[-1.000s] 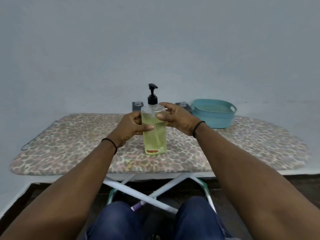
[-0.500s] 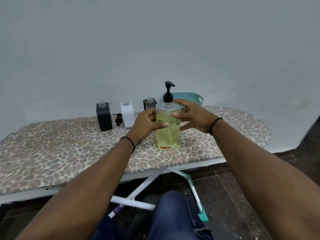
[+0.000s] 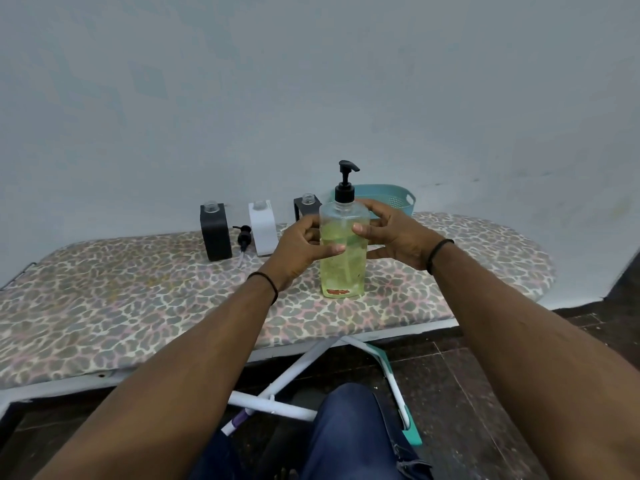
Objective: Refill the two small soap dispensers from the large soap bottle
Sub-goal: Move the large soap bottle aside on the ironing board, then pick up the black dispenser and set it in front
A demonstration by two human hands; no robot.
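Observation:
A large clear soap bottle (image 3: 343,268) with yellow-green liquid and a black pump stands upright on the leopard-print ironing board (image 3: 138,306). My left hand (image 3: 298,249) grips its left side, thumb across the front. My right hand (image 3: 391,233) holds the right side near the shoulder. Behind stand small square dispensers with open necks: a black dispenser (image 3: 215,232), a white dispenser (image 3: 263,228) and a second black dispenser (image 3: 306,206), partly hidden by my hand and the bottle. A loose black pump head (image 3: 244,239) lies between the first black and the white one.
A teal plastic basket (image 3: 391,199) sits at the back right of the board against the wall. The board's white and teal legs (image 3: 391,375) cross below its front edge, above my knee. Dark tiled floor lies underneath.
The view has swung left, bringing the small dispensers and loose pump into sight. Both hands keep their hold on the large bottle, which stays standing on the board.

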